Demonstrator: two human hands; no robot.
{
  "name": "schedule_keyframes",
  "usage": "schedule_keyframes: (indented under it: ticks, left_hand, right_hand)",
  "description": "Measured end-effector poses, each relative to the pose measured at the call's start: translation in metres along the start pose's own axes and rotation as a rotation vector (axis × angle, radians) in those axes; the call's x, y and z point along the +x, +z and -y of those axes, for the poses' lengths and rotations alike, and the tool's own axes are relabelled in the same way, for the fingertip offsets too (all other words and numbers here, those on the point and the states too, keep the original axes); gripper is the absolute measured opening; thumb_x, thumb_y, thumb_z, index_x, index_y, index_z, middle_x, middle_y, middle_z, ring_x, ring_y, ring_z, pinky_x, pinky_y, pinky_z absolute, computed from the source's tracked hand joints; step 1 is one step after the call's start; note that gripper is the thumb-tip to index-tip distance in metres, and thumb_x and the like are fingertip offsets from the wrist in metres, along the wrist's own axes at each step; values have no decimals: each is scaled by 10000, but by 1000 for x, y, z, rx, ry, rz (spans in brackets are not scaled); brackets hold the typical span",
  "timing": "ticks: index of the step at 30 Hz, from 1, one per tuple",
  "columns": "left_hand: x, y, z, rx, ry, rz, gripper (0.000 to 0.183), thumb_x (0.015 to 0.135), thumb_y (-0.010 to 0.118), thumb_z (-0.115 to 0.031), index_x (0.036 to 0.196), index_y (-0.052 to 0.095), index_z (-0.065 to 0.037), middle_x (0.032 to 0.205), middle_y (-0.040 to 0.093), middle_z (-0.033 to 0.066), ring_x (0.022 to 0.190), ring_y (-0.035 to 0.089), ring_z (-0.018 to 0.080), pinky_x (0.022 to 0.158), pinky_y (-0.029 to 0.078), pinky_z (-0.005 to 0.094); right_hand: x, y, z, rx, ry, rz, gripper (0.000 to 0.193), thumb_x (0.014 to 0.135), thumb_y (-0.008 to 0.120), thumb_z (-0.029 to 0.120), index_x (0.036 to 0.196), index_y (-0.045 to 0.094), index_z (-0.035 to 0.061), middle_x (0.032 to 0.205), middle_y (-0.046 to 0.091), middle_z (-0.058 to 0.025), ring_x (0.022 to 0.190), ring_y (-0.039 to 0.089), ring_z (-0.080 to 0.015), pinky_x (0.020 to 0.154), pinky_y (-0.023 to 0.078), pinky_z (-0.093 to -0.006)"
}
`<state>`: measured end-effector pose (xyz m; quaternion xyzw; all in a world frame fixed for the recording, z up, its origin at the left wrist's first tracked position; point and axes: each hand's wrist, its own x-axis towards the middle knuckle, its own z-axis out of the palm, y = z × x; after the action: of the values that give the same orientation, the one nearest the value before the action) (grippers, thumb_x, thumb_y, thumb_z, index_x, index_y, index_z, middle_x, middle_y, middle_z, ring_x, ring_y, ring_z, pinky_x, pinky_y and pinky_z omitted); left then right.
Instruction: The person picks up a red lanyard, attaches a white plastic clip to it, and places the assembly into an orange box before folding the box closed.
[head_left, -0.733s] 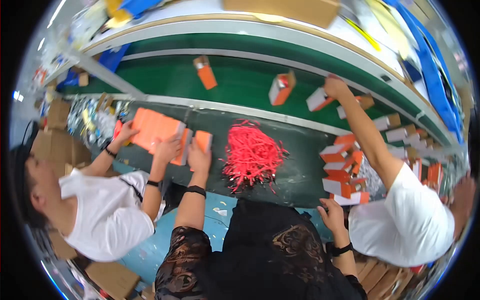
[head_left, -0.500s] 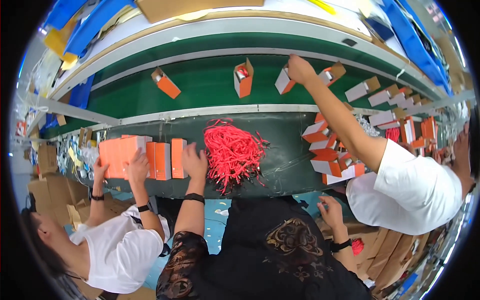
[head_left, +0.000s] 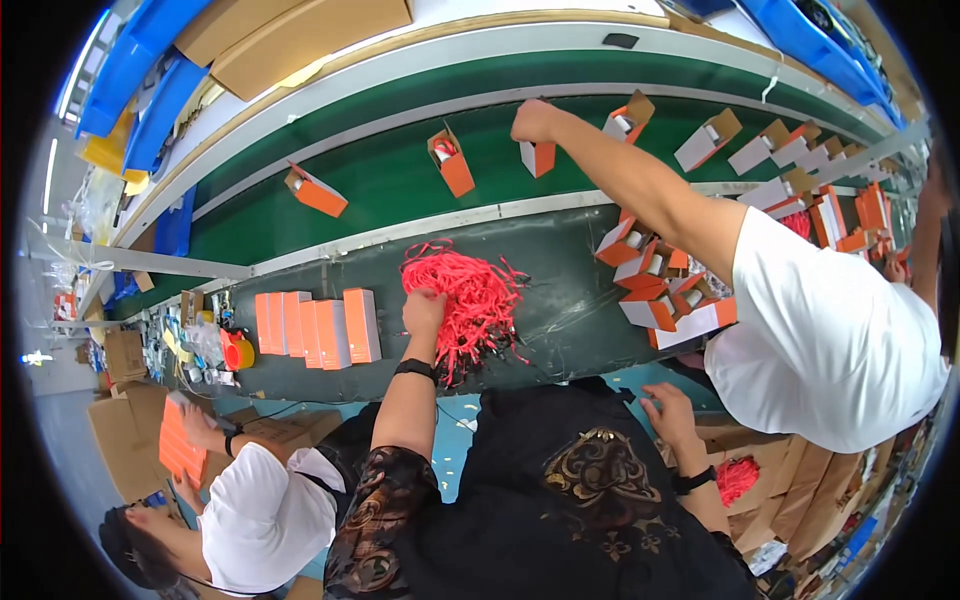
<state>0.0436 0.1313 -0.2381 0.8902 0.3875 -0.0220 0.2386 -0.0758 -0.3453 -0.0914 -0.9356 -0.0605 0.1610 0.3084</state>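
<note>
My left hand (head_left: 424, 312) is at the left edge of a heap of red wrist straps (head_left: 468, 300) with black ends. Its fingers are curled together on the straps; the exact grip is partly hidden. My right hand (head_left: 668, 414) hangs in front of the table edge, fingers loosely apart, holding nothing. Left of the heap, several orange-and-white boxes (head_left: 361, 325) stand upright in a row on the dark table (head_left: 560, 345).
Open boxes (head_left: 451, 162) stand on the green conveyor belt (head_left: 385, 170). A co-worker's arm (head_left: 630, 185) reaches to a box there. Opened boxes (head_left: 650, 300) cluster at the table's right. At lower left, another person holds a stack of orange boxes (head_left: 180, 440).
My left hand has moved from beside the upright boxes onto the strap heap. The person at left has lifted a block of boxes off the table. My right hand has barely moved.
</note>
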Motion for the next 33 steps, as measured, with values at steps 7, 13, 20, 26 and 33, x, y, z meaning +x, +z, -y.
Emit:
schedule_keyframes:
  ticks: [7,13,20,26,33]
  left_hand:
    - [4,7,35,-1098,-293,103,133,828,714,-74,945,668,-30,798,674,21,719,623,132,667,498,286]
    - [-36,-117,-38,-1349,-140,-85,92,869,698,-51,941,646,-77,843,644,-14,715,570,56,658,441,197]
    - [-103,-249,-90,-1370,327,25,71,955,648,-115,1000,621,-67,848,641,7,741,574,91,731,484,254]
    - [-150,-314,-135,-1484,669,246,135,992,574,-110,1075,623,-15,712,499,-22,621,423,76,650,416,275]
    - [-198,-332,-176,-1298,788,572,301,984,582,-132,1216,623,55,660,532,0,545,431,66,563,399,255]
  right_hand:
    - [5,-3,-16,18,-18,-5,216,836,718,151,1028,703,54,964,680,-150,913,647,-365,790,523,-429]
    - [20,-9,-24,-8,-103,19,220,839,717,180,1025,695,64,969,671,-133,913,645,-359,792,523,-434]
    - [56,-9,-17,-43,-322,83,201,846,703,186,1013,693,74,979,665,-121,942,635,-346,814,517,-428]
    - [82,-15,11,-36,-449,87,230,863,689,210,1048,696,75,992,669,-121,962,637,-336,836,514,-428]
    - [113,-72,140,285,-829,-70,407,861,718,213,1225,624,58,1077,663,-147,1020,633,-344,868,511,-417]
